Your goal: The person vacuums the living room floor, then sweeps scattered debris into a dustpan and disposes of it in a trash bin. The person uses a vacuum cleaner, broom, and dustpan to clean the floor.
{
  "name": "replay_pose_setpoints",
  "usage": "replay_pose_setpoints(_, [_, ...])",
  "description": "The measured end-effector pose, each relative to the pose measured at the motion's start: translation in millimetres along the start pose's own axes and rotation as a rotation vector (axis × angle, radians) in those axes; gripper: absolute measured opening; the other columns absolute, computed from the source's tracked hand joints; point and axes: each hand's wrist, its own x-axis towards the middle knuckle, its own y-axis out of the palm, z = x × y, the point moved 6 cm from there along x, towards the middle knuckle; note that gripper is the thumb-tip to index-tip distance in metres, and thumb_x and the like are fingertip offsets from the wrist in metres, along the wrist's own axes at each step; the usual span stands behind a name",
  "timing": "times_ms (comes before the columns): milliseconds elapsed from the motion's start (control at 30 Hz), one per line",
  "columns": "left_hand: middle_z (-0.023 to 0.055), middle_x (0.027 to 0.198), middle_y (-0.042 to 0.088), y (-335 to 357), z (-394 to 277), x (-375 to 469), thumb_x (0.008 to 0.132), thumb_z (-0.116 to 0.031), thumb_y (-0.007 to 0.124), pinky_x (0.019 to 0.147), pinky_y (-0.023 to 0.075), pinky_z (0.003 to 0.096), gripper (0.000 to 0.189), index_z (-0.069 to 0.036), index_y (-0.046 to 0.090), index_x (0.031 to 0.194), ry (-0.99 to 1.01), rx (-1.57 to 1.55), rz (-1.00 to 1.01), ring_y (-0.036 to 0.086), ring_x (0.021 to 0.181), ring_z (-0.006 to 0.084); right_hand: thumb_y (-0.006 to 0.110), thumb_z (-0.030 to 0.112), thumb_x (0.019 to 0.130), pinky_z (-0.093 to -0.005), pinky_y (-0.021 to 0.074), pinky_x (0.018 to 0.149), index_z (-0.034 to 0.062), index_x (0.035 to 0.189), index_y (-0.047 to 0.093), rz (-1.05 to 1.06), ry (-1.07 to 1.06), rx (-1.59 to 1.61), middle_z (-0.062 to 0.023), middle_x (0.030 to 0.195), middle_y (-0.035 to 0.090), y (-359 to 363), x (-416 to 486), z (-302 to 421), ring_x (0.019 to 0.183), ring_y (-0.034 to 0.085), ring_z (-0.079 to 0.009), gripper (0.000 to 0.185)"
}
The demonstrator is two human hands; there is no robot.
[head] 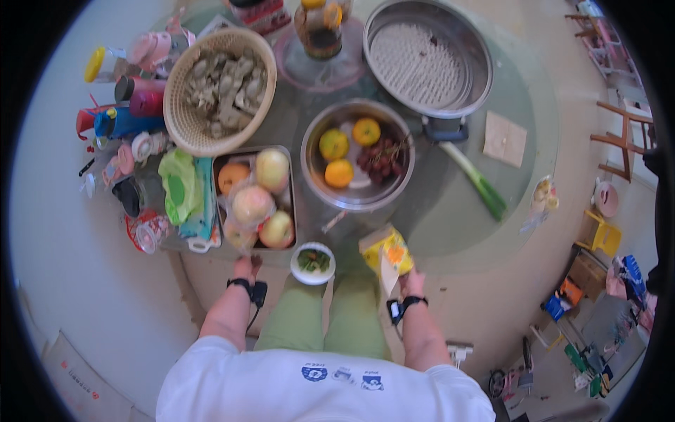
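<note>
My right hand (413, 283) grips a yellow soft pack of tissues (394, 248) at the near edge of the round glass table (422, 232). One white tissue (389, 274) hangs out of the pack. My left hand (248, 267) is at the table edge, just below a tray (293, 211) of apples (277, 230), some in clear plastic; its fingers are partly hidden. Between my hands stands a small white bowl (297, 274) with chopped green leaves (314, 260). Beyond it is a steel bowl (311, 182) holding citrus fruits (338, 173) and red grapes (381, 162).
A beige basket (174, 124) holds greyish food pieces. A large steel steamer pan (482, 79) stands at the far right, near a leek (477, 182) and a brown paper square (504, 138). Bottles (129, 121) and a green plastic bag (179, 184) crowd the left. A wooden chair (625, 140) stands rightward.
</note>
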Motion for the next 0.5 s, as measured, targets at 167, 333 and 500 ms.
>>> replay_pose_setpoints(167, [0.0084, 0.082, 0.058, 3.0, 2.0, -11.7, 0.095, -0.024, 0.053, 0.073, 0.0535, 0.0397, 0.018, -0.006, 0.052, 0.097, -0.067, -0.061, -0.115, 0.060, 0.079, 0.0249, 0.064, 0.021, 0.090, -0.0405, 0.0567, 0.079, -0.0090, 0.111, 0.052, -0.023, 0.120, 0.075, -0.0167, 0.108, 0.063, 9.9, -14.2, 7.5, 0.095, 0.065, -0.0270, 0.039])
replay_pose_setpoints(333, [0.0081, 0.084, 0.057, 7.8, 4.2, -11.6, 0.097, -0.019, 0.042, 0.073, 0.0538, 0.0407, 0.015, -0.007, 0.050, 0.103, -0.120, -0.009, -0.117, 0.059, 0.078, 0.0240, 0.064, 0.023, 0.090, -0.0422, 0.0561, 0.080, -0.0101, 0.113, 0.050, -0.059, 0.161, 0.011, -0.0178, 0.109, 0.063, 13.4, -19.5, 21.2, 0.097, 0.065, -0.0290, 0.043])
replay_pose_setpoints(500, [0.0105, 0.088, 0.056, 11.3, 9.6, -8.7, 0.097, -0.019, 0.043, 0.072, 0.0542, 0.0385, 0.017, -0.005, 0.048, 0.103, -0.134, -0.038, -0.095, 0.058, 0.076, 0.0234, 0.063, 0.028, 0.091, -0.0416, 0.0534, 0.085, -0.0060, 0.114, 0.055, -0.012, 0.152, 0.017, -0.0153, 0.111, 0.062, 10.8, -14.6, 18.0, 0.099, 0.064, -0.0277, 0.042])
